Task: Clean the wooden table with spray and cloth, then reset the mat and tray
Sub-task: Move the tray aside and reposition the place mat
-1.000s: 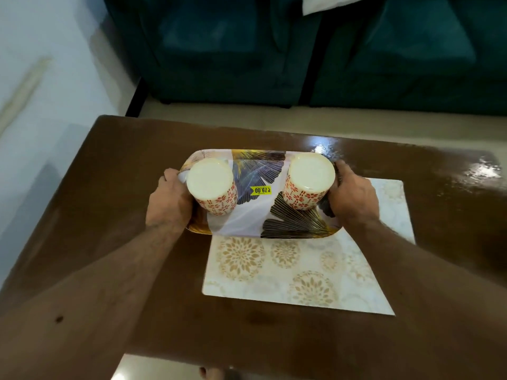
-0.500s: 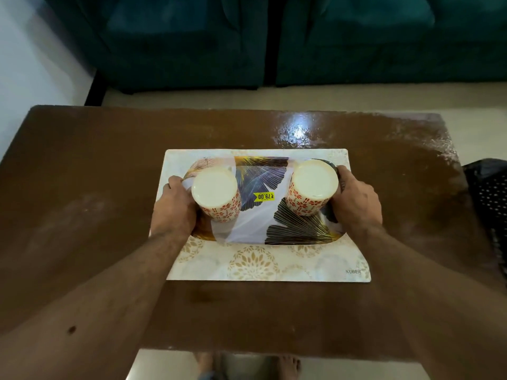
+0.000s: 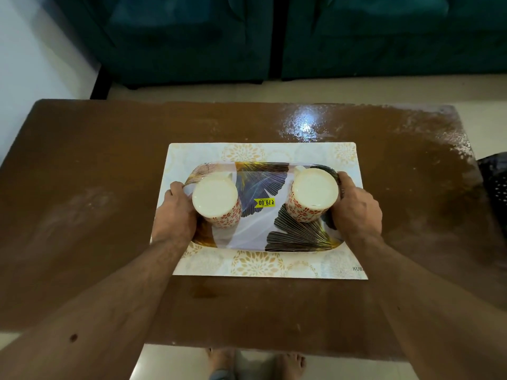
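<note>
At the centre of the frame our left hand and right hand each grip a short end of the leaf-printed tray, fingers curled over its rim and partly hidden. It sits over the patterned mat on the wooden table; whether it rests on the mat we cannot tell. Two upturned cups stand on it. At the right edge a dark dotted object is cut off.

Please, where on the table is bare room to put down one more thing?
The table is bare wood left of the mat, right of it up to the shiny patch, and along the near edge. The middle is crowded: the tray, two cups, both hands.
</note>
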